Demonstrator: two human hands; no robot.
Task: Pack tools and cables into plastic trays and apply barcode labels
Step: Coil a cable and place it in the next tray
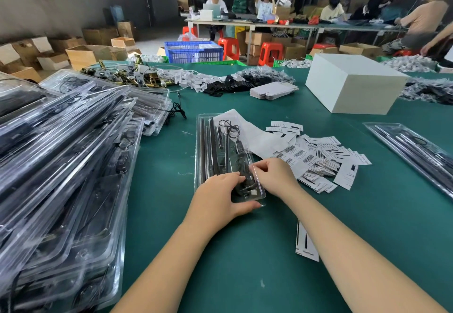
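**Seating the cable in the near end of the tray**

The green table [245,251] carries everything, so I take the clear plastic tray [208,141] in front of me as my landmark. To its left, a large stack of finished trays [61,165] slopes toward me. Well beyond it on the right stands a white box [353,84]. Just right of it, and touching its far right corner, spreads a heap of barcode labels [318,158]. A single long label strip [306,241] lies nearer me, off its near right corner.

The tray's long axis runs away from me, leaning slightly left at the far end. Its long dark tools [207,146] lie in the left-hand channels along that same axis. The coiled black cable [245,182] sits in the near right pocket, between my hands.

My left hand [220,200] lies over the near edge, thumb along the rim and fingers curved down onto the cable. My right hand [272,175] pinches at the right rim with thumb and forefinger. Whether it holds only the plastic flange or something small against it, I cannot tell.

To do this well, I judge I should keep the tray flat with the left palm. I should tuck every loop below the rim so nothing springs up. A proud loop would probably stop the lid closing and spoil the flat face where a label must go.
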